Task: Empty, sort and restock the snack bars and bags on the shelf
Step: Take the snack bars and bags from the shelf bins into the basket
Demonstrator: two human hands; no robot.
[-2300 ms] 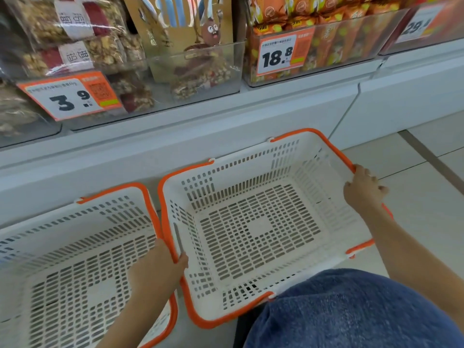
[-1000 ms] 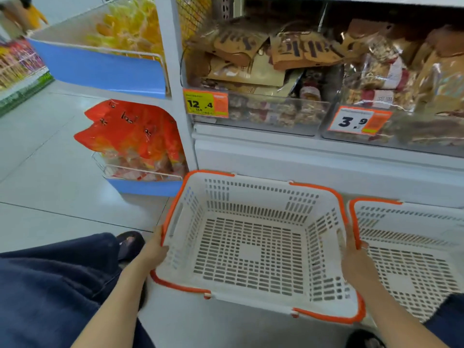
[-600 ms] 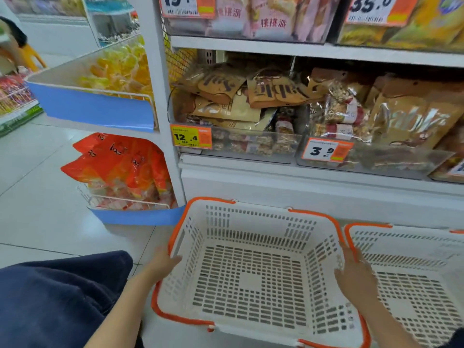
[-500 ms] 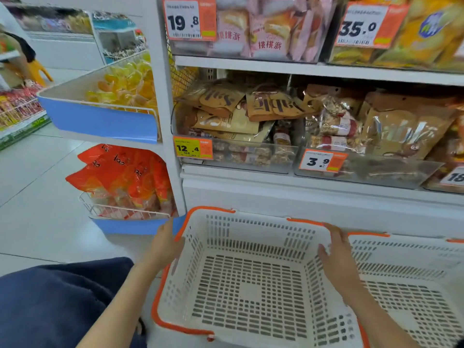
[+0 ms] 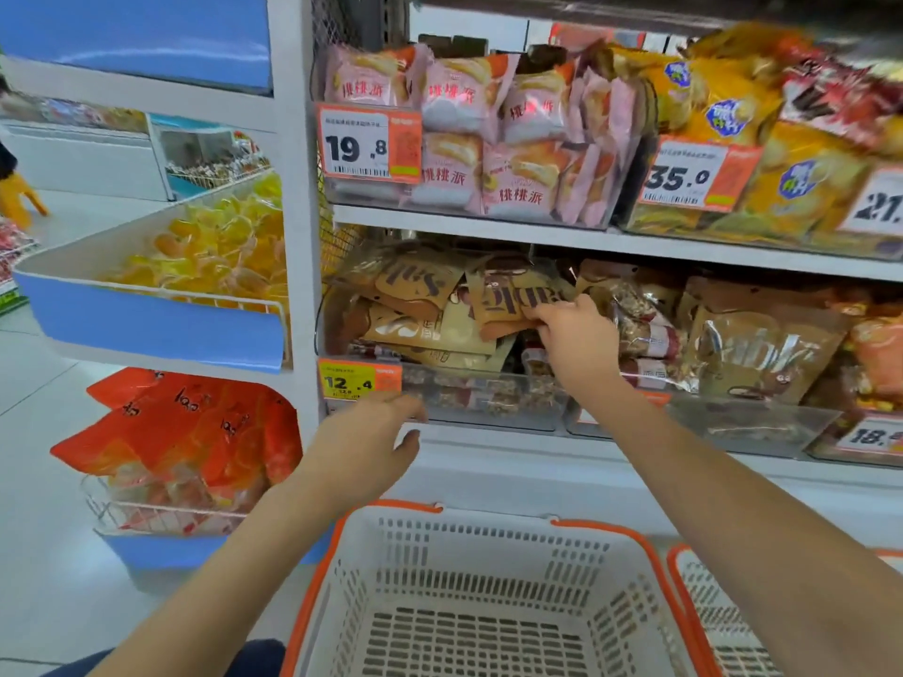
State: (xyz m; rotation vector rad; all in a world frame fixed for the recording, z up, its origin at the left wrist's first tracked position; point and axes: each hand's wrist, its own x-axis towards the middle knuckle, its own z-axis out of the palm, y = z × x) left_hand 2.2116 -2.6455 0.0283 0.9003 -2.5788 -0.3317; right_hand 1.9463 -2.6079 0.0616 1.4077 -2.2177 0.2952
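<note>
Right hand [image 5: 576, 339], frame centre: fingers curled onto the lower edge of a brown snack bag [image 5: 508, 300] in the lower shelf bin. Left hand [image 5: 364, 452]: spread, empty, below the bin. Bag likely light, crinkly, slippery; pinch an edge. White basket [image 5: 488, 520] beneath.

A side rack stands at 9 o'clock. Its upper blue-fronted bin [image 5: 146, 329] holds yellow wrapped sweets [image 5: 215, 256]. Its lower wire bin [image 5: 161, 517], at 8 o'clock, holds orange packets [image 5: 185, 432]. A pale tiled floor [image 5: 44, 554] extends to 7 o'clock. A low white cabinet [image 5: 78, 163] stands at 10 o'clock in the background, with a yellow object [image 5: 17, 200] on the floor just beside it. A blue panel [image 5: 141, 36] is at 11 o'clock.
</note>
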